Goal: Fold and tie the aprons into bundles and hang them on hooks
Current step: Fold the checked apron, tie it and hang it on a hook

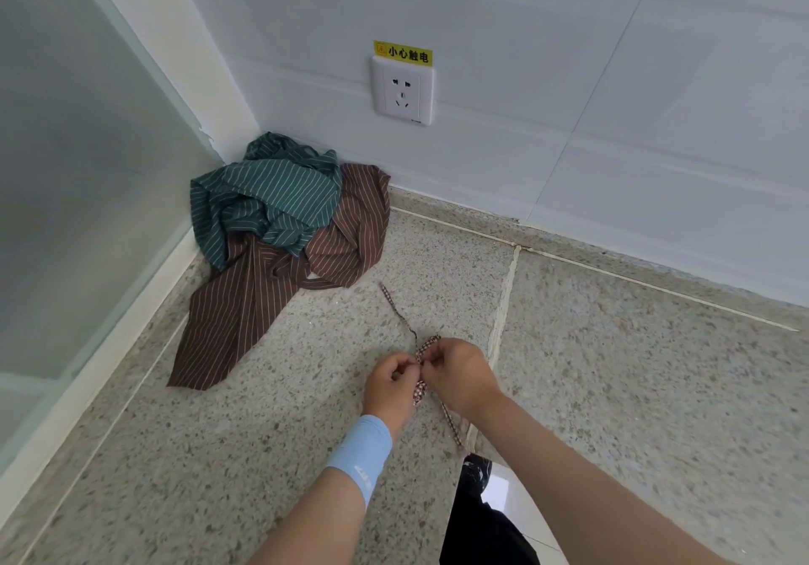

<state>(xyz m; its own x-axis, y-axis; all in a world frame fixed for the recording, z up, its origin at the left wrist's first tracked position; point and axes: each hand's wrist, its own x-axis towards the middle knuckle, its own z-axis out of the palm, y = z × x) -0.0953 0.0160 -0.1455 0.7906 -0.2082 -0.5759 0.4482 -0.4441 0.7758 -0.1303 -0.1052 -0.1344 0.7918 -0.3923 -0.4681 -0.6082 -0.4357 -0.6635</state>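
A small checked apron bundle (420, 390) sits between my hands above the speckled stone counter (613, 367). My left hand (389, 385) and my right hand (457, 374) both pinch its checked strap at the bundle's top. One strap end (396, 307) trails away across the counter, another (451, 424) runs back toward me. A green striped apron (262, 196) lies crumpled on a brown striped apron (245, 302) in the back left corner. No hooks are in view.
A white wall socket (402, 91) with a yellow warning label sits on the tiled wall behind. A frosted glass panel (79, 170) bounds the counter on the left. The counter edge and dark clothing (481, 520) lie at the bottom.
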